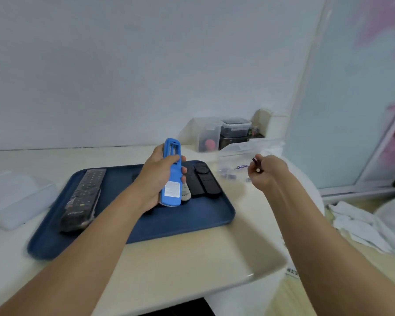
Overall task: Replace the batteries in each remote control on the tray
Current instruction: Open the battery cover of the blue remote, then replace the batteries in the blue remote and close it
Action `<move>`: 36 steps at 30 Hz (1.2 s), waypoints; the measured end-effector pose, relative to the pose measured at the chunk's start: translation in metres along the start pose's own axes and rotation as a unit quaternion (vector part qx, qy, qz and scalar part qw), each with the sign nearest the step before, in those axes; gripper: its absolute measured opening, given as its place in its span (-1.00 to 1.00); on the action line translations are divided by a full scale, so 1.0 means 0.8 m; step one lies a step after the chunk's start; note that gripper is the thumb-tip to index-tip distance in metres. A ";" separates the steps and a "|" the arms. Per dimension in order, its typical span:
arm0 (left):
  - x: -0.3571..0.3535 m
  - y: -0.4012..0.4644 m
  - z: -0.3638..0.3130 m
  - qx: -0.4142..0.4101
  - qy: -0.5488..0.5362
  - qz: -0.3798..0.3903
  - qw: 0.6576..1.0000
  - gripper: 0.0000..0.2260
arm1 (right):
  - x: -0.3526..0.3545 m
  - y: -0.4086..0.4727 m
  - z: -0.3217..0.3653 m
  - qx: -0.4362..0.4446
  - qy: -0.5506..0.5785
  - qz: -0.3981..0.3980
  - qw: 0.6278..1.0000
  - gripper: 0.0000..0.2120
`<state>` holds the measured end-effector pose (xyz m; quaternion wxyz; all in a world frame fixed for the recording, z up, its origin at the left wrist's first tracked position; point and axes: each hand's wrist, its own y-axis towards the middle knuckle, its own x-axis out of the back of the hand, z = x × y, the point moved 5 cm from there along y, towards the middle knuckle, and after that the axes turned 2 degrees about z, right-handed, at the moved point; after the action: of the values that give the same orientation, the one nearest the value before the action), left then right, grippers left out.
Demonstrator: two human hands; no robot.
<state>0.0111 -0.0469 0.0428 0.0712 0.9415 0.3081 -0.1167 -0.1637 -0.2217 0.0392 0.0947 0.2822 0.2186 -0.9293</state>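
Altogether five remotes (171, 174), two batteries (257, 164).

A blue remote (171, 176) is gripped by the left hand (156, 179) above the tray (146, 226). Batteries (257, 165) are pinched by the right hand (268, 171).

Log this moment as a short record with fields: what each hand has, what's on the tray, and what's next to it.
left hand: left hand grips the blue-cased remote, back side up, raised over the tray
right hand: right hand pinches small batteries above the clear box
tray: blue tray on the white table
on tray: long black remote at left; two black remotes and a pale remote at right
beside tray: clear box with loose batteries, to the right
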 end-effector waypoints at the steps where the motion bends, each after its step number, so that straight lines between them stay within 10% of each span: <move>1: -0.006 0.000 0.002 0.003 -0.001 0.002 1.000 -0.76 | 0.003 0.005 0.011 0.006 0.016 -0.012 1.000 -0.80; 15: -0.010 -0.001 -0.010 -0.006 0.036 -0.011 0.999 -0.73 | -0.034 -0.048 0.047 0.005 0.055 0.079 0.995 -0.37; 20: 0.026 -0.013 -0.023 -0.024 0.047 -0.036 0.998 -0.78 | -0.032 -0.082 0.002 0.130 -0.018 -0.020 0.991 -0.86; 23: 0.065 -0.024 -0.040 -0.032 0.071 -0.085 0.993 -0.87 | -0.088 -0.118 -0.065 0.130 -0.095 0.148 0.976 -0.90; 27: 0.162 -0.054 -0.085 -0.055 0.104 -0.187 0.975 -0.86 | -0.186 -0.175 -0.157 0.228 -0.406 0.428 0.775 -0.88; 33: 0.303 -0.114 -0.113 -0.023 0.084 -0.313 0.946 -0.89 | -0.279 -0.214 -0.263 0.410 -0.626 0.500 0.436 -0.54; 36: 0.360 -0.144 -0.110 -0.012 0.085 -0.362 0.928 -0.88 | -0.303 -0.220 -0.320 0.391 -0.675 0.509 0.364 -0.52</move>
<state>0.1830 0.2259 0.0441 0.0088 0.7717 0.6339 -0.0502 0.1068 0.0646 0.0472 0.5449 -0.3766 -0.4909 -0.5659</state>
